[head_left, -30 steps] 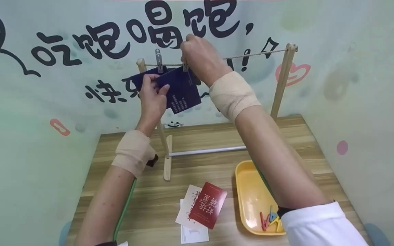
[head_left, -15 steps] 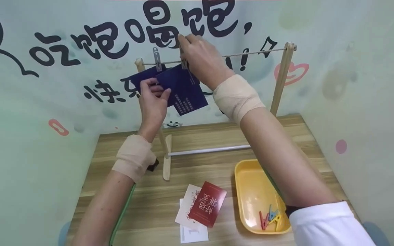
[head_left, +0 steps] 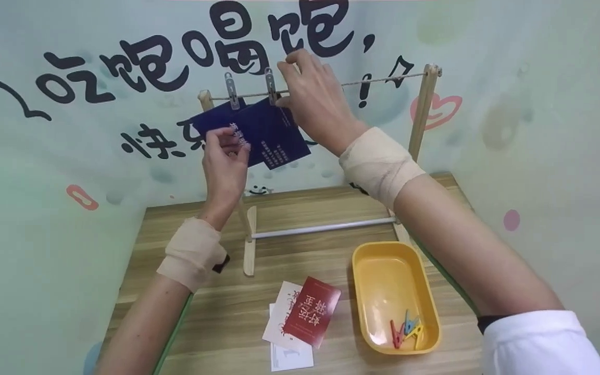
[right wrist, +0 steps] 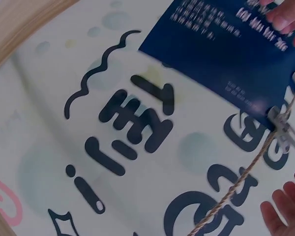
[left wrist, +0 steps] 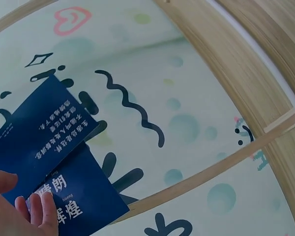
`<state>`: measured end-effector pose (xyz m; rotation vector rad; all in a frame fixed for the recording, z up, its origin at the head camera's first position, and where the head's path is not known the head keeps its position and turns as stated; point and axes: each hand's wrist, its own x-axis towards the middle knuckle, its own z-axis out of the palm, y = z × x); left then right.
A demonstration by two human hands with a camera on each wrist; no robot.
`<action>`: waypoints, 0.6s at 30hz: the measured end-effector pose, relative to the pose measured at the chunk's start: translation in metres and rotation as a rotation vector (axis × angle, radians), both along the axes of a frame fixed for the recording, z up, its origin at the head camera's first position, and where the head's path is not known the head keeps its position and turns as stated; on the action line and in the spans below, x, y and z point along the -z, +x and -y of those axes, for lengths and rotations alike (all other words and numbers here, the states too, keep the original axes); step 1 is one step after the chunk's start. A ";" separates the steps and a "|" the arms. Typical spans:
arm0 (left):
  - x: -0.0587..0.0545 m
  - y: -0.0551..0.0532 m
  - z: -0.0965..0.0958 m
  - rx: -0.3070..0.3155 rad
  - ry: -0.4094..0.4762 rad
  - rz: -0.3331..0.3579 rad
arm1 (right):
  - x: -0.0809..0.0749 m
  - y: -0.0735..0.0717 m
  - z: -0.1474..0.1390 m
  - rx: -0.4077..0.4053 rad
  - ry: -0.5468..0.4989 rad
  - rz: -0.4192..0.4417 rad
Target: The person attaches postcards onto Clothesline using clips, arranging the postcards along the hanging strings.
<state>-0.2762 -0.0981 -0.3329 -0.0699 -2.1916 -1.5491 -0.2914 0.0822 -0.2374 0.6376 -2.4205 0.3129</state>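
Note:
Two dark blue cards hang overlapped from the twine, each under a grey clothespin: a front card and a back card. The left clothespin and the right clothespin both grip the line. My right hand is beside the right clothespin; in the right wrist view its fingers are spread apart, holding nothing. Before the cards' lower left part is my left hand, its fingers loosely bent against or just in front of the back card; contact is unclear.
A wooden rack carries the twine, with a white bar low down. On the table lie a red card and white cards. A yellow tray holds several small coloured clothespins.
My right hand has let go of the right clothespin and shifted slightly right, its fingers spreading. My left hand has dropped a little and released the front card, which hangs from its clothespin.

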 end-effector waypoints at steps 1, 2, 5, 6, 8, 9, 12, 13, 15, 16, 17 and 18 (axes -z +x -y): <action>0.001 0.001 -0.001 0.003 -0.011 -0.003 | 0.001 0.003 -0.001 0.002 -0.005 0.010; 0.002 0.003 -0.003 0.007 -0.026 -0.005 | 0.002 0.007 -0.002 0.005 -0.008 0.015; 0.006 0.007 -0.007 0.022 -0.076 -0.013 | 0.006 0.018 -0.004 0.015 -0.020 0.021; 0.007 0.008 -0.008 0.029 -0.092 -0.015 | 0.008 0.022 -0.004 0.018 -0.024 0.025; 0.010 0.012 -0.010 0.039 -0.128 -0.025 | 0.011 0.030 -0.004 0.015 -0.031 0.035; 0.011 0.014 -0.011 0.048 -0.143 -0.027 | 0.013 0.034 -0.004 0.012 -0.035 0.041; 0.013 0.021 -0.013 0.081 -0.182 -0.032 | 0.017 0.046 -0.004 0.007 -0.049 0.059; 0.013 0.023 -0.014 0.094 -0.196 -0.034 | 0.018 0.049 -0.005 0.007 -0.051 0.060; 0.014 0.026 -0.015 0.122 -0.229 -0.035 | 0.020 0.055 -0.007 0.013 -0.053 0.053; 0.015 0.027 -0.016 0.132 -0.252 -0.036 | 0.022 0.058 -0.008 0.013 -0.051 0.043; 0.016 0.028 -0.016 0.143 -0.277 -0.040 | 0.024 0.061 -0.010 0.011 -0.043 0.025; 0.017 0.029 -0.016 0.153 -0.303 -0.040 | 0.026 0.063 -0.012 0.007 -0.032 0.006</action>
